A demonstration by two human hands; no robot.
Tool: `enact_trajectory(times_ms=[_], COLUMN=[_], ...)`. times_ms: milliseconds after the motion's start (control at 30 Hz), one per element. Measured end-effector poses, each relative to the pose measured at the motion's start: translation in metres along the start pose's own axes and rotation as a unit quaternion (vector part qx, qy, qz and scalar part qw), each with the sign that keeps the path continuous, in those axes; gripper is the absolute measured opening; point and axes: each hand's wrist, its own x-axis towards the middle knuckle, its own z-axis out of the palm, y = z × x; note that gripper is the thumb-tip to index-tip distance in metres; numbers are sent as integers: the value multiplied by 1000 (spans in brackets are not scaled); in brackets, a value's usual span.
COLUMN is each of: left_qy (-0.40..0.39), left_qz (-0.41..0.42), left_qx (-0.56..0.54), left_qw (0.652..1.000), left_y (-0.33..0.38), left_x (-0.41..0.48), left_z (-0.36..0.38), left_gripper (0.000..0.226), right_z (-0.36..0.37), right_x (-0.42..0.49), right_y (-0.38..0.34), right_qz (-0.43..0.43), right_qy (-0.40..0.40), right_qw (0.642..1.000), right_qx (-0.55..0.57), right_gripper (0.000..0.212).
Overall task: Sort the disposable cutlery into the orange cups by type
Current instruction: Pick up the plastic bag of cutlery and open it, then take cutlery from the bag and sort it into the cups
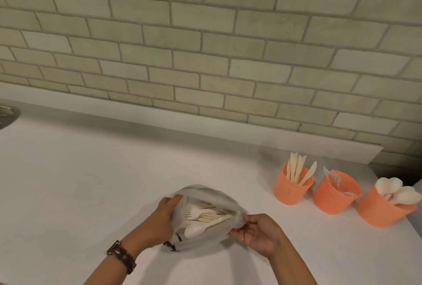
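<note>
A grey cloth bag [212, 195] lies on the white counter, held wide at its mouth. My left hand [159, 218] grips its left rim and my right hand [258, 230] pinches its right rim. Inside lie mixed pale cutlery, with a white spoon [196, 230] on top of forks and knives. Three orange cups stand in a row at the right: the left cup [290, 191] holds knives, the middle cup [333, 198] holds forks, the right cup [381, 211] holds spoons.
A brick-tiled wall [205, 44] runs behind the counter [91, 182]. A metal rim [8, 115] shows at the far left edge. The counter ends just right of the cups, with a dark gap [397, 175] beyond.
</note>
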Motion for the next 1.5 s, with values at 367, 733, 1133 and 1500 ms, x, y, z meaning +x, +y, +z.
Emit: enact_trajectory(times_ms=[367,733,1133,1500], left_qy=[188,186,203,191], left_qz=[72,45,81,106], left_qx=[-97,45,45,95], left_qw=[975,981,975,971], left_y=[27,8,16,4], left_x=[11,-13,-15,-4], left_z=[-24,-12,-29,3], left_gripper=[70,84,90,62], right_z=[48,34,62,66], right_x=[17,12,-19,21], right_y=[-21,4,6,34], right_qz=[-99,-393,-326,-247], right_qy=[44,134,255,120], right_qw=[992,603,377,415], right_qx=[-67,-681,-828,-867], right_gripper=[23,53,62,52])
